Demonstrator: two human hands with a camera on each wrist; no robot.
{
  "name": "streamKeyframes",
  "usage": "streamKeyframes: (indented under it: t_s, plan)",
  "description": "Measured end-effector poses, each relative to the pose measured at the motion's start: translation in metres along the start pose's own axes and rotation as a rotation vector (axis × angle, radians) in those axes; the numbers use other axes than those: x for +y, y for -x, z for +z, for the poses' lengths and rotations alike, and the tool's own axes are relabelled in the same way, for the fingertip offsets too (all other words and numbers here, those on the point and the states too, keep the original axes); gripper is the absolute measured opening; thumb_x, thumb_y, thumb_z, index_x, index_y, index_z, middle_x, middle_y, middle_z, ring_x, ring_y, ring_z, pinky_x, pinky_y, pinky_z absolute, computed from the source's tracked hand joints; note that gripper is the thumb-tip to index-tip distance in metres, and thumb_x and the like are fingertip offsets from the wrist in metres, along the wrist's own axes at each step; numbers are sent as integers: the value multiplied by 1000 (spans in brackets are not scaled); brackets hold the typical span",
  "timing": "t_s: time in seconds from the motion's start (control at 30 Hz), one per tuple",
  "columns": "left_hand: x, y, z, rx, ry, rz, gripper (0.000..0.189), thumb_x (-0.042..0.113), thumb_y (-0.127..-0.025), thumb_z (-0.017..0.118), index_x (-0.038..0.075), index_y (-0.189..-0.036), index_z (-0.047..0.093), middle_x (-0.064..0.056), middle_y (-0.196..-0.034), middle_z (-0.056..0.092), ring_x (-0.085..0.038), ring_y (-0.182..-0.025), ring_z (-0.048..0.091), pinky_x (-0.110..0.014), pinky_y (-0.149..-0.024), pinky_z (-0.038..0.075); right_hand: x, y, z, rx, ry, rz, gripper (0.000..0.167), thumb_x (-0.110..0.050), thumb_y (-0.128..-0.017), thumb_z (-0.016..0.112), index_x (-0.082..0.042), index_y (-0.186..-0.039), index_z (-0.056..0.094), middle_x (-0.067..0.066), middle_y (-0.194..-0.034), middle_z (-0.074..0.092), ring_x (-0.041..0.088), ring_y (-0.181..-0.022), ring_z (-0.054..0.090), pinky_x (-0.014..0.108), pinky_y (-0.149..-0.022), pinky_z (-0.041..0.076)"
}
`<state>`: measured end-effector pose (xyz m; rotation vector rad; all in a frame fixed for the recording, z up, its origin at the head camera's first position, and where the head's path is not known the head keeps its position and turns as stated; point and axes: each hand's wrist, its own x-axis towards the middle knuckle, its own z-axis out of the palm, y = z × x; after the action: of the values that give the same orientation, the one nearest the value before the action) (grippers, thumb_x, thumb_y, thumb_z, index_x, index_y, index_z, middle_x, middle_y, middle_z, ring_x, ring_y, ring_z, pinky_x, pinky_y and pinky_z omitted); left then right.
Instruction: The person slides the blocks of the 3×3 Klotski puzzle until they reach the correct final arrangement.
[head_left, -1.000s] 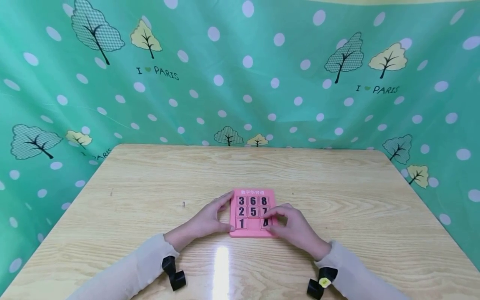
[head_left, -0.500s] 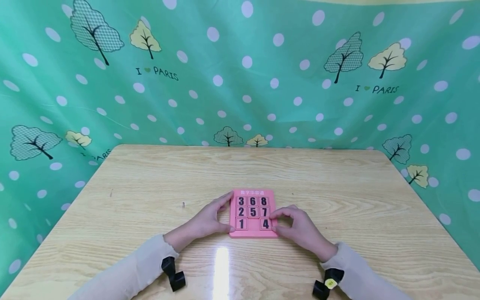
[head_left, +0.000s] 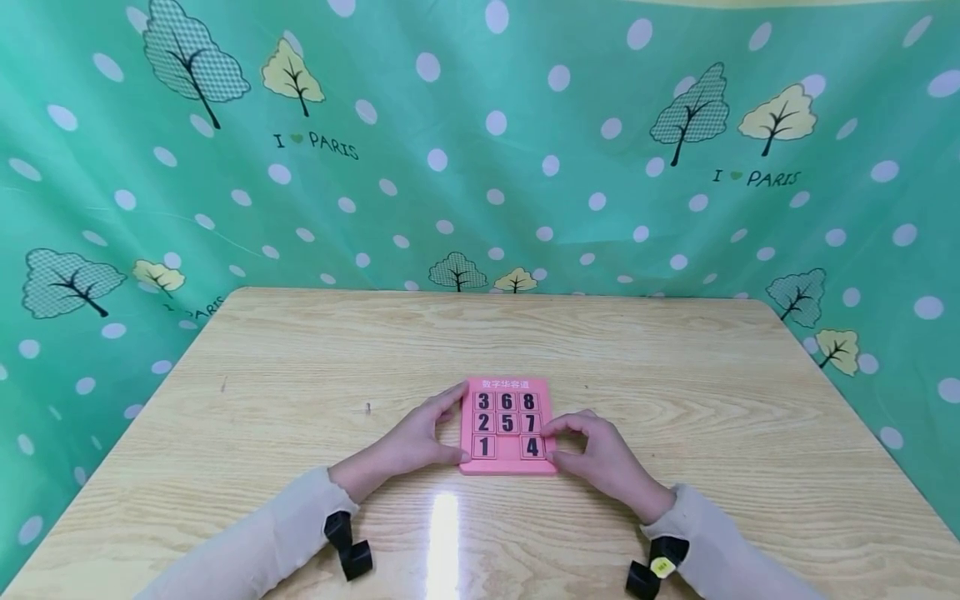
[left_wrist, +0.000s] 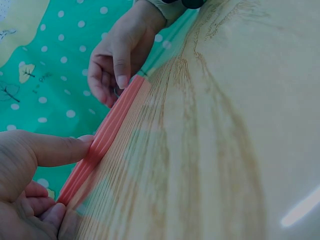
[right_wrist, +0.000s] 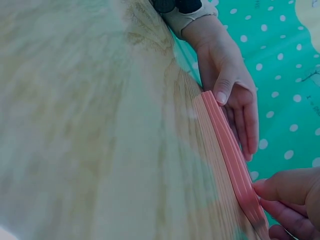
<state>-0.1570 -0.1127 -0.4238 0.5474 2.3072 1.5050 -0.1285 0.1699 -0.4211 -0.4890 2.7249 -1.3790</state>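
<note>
A pink number sliding puzzle (head_left: 507,467) lies flat on the table, its printed title at the far side. Its tiles read 3, 6, 8 in the far row, 2, 5, 7 in the middle, and 1, a gap, then 4 (head_left: 532,447) in the near row. My left hand (head_left: 408,439) holds the left side, index finger at the far corner and thumb at the near one. On the right side, my right hand (head_left: 603,458) grips the edge with thumb and index finger beside the 7 and 4. Both wrist views show the puzzle's ridged side (left_wrist: 102,137) with thumbs against it.
The light wooden table (head_left: 300,358) reaches back to a green dotted curtain (head_left: 480,167) with printed trees. A bright light reflection (head_left: 442,542) shows on the tabletop near the front. Each sleeve carries a black wrist mount (head_left: 347,546).
My right hand has drawn back to the right, from over the 7 and 4 tiles to the puzzle's right edge. The left hand and the tiles stay as they were.
</note>
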Motion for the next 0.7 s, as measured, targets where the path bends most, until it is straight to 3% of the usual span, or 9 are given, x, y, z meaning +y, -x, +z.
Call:
streamKeyframes:
  t_s: [0.53, 0.7]
  plan:
    - [-1, -2, 1, 1, 7, 14, 97, 6, -70, 79, 5, -149, 23, -14, -153, 25, -31, -133, 38, -43, -114, 23, -8, -4, 10, -10, -32, -28, 26, -6, -75, 76, -15, -98, 72, -4, -97, 64, 17, -97, 55, 31, -88, 49]
    - [-2, -2, 0, 3, 9, 15, 98, 6, -69, 80, 4, -149, 23, -14, -153, 24, -31, -133, 38, -43, -115, 22, -9, -6, 14, -19, -32, -37, 26, -7, -75, 76, -14, -99, 72, -2, -98, 63, 17, -95, 54, 26, -81, 49]
